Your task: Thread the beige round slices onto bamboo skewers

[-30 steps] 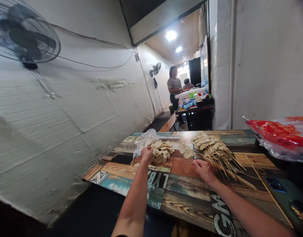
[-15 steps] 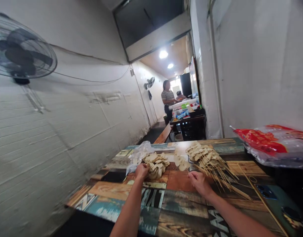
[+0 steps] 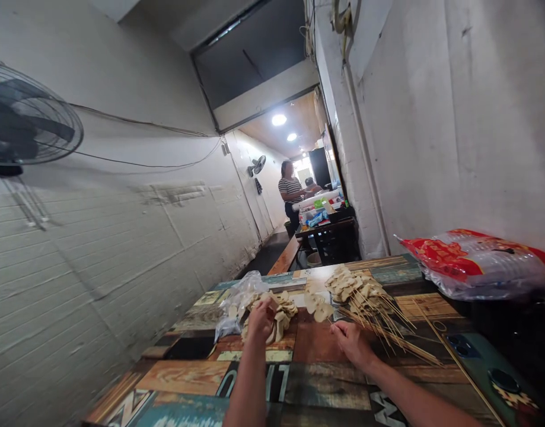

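Observation:
My left hand (image 3: 260, 319) rests on a heap of pale flat slices (image 3: 281, 309) on the patchwork wooden table (image 3: 254, 375), its fingers curled around some of them. My right hand (image 3: 351, 342) sits closed in a pinch near the blunt ends of a bundle of wooden skewers (image 3: 390, 332); what it pinches is too small to make out. Several skewers carry threaded slices in a pile (image 3: 352, 286) at the far side. A few loose slices (image 3: 317, 303) lie between the two piles.
A clear plastic bag (image 3: 235, 302) lies left of the heap. A red and clear packet (image 3: 472, 263) sits at the right, a phone (image 3: 499, 372) near the table's right edge. A wall fan (image 3: 23, 127) hangs at left. A person (image 3: 290, 193) stands at a far table (image 3: 325, 222).
The view has tilted up and shifted, so the table sits lower. My left hand has closed further into the heap of slices. My right hand has stayed by the skewer ends.

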Demonstrator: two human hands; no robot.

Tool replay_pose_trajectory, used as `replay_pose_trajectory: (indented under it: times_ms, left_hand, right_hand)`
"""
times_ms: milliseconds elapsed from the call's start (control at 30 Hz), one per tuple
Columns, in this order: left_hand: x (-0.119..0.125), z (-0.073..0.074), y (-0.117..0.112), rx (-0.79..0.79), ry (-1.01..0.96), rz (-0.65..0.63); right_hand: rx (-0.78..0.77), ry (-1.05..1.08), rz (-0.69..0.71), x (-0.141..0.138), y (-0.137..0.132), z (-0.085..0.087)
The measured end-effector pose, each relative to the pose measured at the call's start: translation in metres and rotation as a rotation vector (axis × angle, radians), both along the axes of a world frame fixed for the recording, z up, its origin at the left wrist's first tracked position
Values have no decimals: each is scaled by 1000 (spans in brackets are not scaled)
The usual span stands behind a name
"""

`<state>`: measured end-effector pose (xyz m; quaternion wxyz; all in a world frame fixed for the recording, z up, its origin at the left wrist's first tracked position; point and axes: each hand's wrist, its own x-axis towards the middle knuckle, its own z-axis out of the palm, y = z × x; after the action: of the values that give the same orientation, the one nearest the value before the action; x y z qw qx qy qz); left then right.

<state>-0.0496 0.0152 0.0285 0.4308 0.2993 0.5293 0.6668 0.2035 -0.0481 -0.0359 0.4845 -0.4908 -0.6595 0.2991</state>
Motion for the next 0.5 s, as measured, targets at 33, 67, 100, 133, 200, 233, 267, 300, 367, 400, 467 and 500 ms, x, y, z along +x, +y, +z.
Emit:
replay_pose_trajectory:
  times_ms: [33, 67, 100, 133, 200, 233, 267, 300, 367, 400, 467, 500]
  left_hand:
    - [13, -4, 3, -17, -59, 9]
    - [26, -8, 5, -34, -121, 3]
    - [37, -14, 8, -39, -195, -26]
    - [47, -19, 9, -38, -261, -63]
    - [62, -28, 11, -30, -343, -129]
    - [68, -32, 12, -27, -358, -146]
    - [73, -35, 11, -22, -360, -152]
    - [76, -37, 11, -25, -359, -151]
    - [80, -40, 10, -10, -373, -139]
    - [81, -40, 11, -23, -384, -137]
    - [79, -40, 12, -25, -421, -122]
    - [77, -40, 13, -13, -424, -128]
  right_hand:
    - [9, 3, 1, 0, 1, -1]
    - [18, 6, -2, 0, 1, -1]
    - [27, 6, -7, 1, 2, -1]
    - [35, 5, -15, 1, 2, -1]
    - [47, -1, -30, 2, 2, 1]
    - [51, -5, -37, 3, 1, 2]
    - [51, -9, -38, 4, -1, 4]
    - [49, -14, -32, 4, -3, 6]
    - [52, -24, -21, 6, -9, 11]
    - [51, -32, -1, 7, -12, 14]
    - [33, -53, 39, 8, -17, 17]
    - [25, -69, 63, 7, -19, 18]
